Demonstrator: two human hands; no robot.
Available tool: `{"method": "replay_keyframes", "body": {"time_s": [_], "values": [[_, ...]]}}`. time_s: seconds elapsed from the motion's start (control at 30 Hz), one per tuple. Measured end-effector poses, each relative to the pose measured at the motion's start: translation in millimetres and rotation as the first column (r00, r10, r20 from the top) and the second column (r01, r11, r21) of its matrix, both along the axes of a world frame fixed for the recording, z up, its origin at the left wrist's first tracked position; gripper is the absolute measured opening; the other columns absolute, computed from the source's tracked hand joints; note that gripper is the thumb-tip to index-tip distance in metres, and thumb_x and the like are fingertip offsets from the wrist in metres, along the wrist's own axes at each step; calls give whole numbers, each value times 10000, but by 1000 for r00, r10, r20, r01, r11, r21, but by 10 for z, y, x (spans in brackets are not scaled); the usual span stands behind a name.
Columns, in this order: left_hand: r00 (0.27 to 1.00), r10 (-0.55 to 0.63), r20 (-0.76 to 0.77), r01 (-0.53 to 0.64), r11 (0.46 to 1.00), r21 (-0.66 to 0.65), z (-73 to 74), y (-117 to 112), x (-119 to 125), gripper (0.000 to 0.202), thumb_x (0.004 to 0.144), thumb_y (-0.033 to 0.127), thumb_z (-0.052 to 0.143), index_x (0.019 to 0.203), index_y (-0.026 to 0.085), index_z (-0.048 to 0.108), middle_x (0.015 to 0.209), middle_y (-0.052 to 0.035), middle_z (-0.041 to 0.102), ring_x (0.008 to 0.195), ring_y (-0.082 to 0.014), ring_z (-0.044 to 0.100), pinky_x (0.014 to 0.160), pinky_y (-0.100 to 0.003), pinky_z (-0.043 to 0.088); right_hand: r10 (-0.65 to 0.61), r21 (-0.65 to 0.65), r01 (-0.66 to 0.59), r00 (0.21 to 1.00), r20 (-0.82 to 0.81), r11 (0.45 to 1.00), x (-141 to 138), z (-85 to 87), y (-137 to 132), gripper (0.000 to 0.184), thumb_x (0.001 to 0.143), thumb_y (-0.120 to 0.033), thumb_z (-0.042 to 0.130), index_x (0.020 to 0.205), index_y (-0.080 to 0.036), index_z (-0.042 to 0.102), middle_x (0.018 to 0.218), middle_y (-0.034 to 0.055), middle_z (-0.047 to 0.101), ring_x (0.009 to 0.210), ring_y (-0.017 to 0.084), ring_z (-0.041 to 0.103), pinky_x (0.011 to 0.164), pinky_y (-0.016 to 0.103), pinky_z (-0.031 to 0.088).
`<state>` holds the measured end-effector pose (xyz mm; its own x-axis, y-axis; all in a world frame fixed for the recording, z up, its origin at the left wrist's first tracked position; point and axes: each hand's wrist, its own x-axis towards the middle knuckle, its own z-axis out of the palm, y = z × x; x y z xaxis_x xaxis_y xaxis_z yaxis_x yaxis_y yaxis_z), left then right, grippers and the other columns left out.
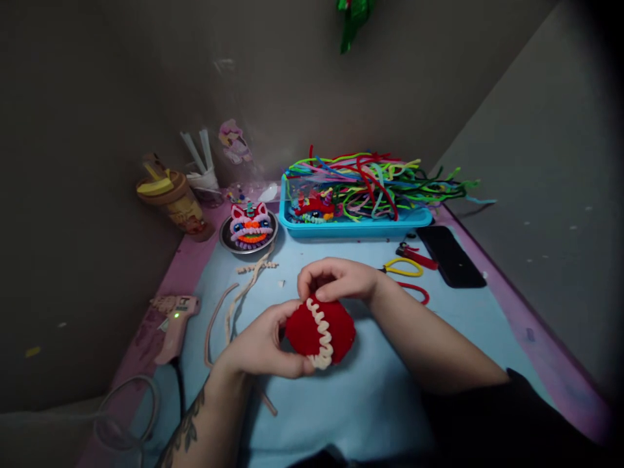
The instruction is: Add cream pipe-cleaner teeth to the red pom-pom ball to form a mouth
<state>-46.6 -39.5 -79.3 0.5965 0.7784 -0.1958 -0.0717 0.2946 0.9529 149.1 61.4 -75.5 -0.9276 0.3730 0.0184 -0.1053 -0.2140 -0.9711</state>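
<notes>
A round red fuzzy craft piece [303, 330], with a wavy cream pipe cleaner [324, 331] running across its face, is held above the blue mat. My left hand [268, 341] grips it from the left, thumb at the lower edge near the cream strip's bottom end. From above, my right hand [341, 278] has curled fingers closed on the top edge, by the strip's upper end; some fingertips are hidden behind the piece. Left of my hands lie loose cream pipe cleaners [245, 290] and a short coiled cream piece [248, 268].
A blue tray [355, 229] overflows with colourful pipe cleaners at the back. Beside it, a metal bowl [227, 244] holds a lion-head figure [251, 227]. A lit pink glue gun [178, 328] lies left; yellow-handled pliers [403, 266], red-handled cutters [422, 259] and a phone [451, 257] lie right.
</notes>
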Motion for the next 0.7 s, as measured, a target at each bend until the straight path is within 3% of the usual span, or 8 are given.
{"method": "replay_keyframes", "body": {"time_s": [0.17, 0.4, 0.53, 0.6, 0.63, 0.67, 0.7], "values": [[997, -61, 56, 63, 998, -27, 58, 15, -8, 403, 578, 152, 769, 968, 190, 677, 814, -36, 693, 695, -177, 630, 669, -292, 510, 74, -112, -73, 997, 0, 991, -20, -22, -31, 408, 679, -438, 791, 866, -132, 597, 742, 4, 615, 604, 82, 541, 542, 182, 426], [998, -64, -26, 65, 998, 27, 90, 10, 5, 368, 568, 119, 757, 923, 187, 691, 804, -53, 706, 672, -187, 638, 662, -310, 534, 64, -100, -65, 998, -13, 993, -7, -26, -49, 411, 645, -424, 821, 795, -142, 563, 772, 8, 606, 645, 91, 549, 582, 202, 430], [999, -32, 22, 32, 999, 1, 31, 12, -14, 425, 566, 122, 775, 978, 183, 687, 817, -53, 707, 663, -180, 642, 626, -290, 534, 27, -111, -34, 998, -62, 993, -33, -37, -37, 373, 653, -379, 816, 797, -138, 571, 785, 13, 617, 682, 107, 569, 623, 223, 443], [996, 56, 66, -54, 998, -31, -23, 40, -3, 452, 578, 136, 791, 1014, 178, 678, 807, -49, 703, 623, -166, 636, 580, -269, 524, -108, -87, 103, 993, -53, 991, -65, -51, -6, 357, 664, -369, 792, 847, -141, 585, 827, 22, 632, 728, 122, 584, 670, 244, 459], [987, 131, 93, -128, 991, -44, -51, 64, 13, 465, 584, 146, 799, 1030, 174, 672, 802, -48, 701, 614, -162, 635, 573, -263, 522, -234, -57, 232, 972, -35, 971, -84, -62, 15, 343, 675, -360, 771, 872, -148, 587, 847, 23, 636, 747, 126, 586, 692, 252, 461], [962, 239, 131, -234, 971, -53, -77, 95, 35, 467, 595, 161, 806, 1041, 171, 669, 798, -45, 699, 612, -156, 636, 578, -258, 523, -388, -10, 388, 922, -13, 922, -105, -74, 35, 320, 688, -348, 745, 886, -155, 584, 857, 19, 636, 760, 128, 584, 711, 258, 460], [920, 350, 175, -344, 937, -63, -101, 131, 61, 475, 597, 170, 814, 1049, 168, 667, 805, -43, 700, 639, -154, 642, 606, -255, 528, -544, 58, 543, 839, 6, 838, -126, -87, 51, 284, 704, -335, 714, 885, -163, 579, 855, 13, 630, 766, 128, 578, 723, 261, 456]]}}
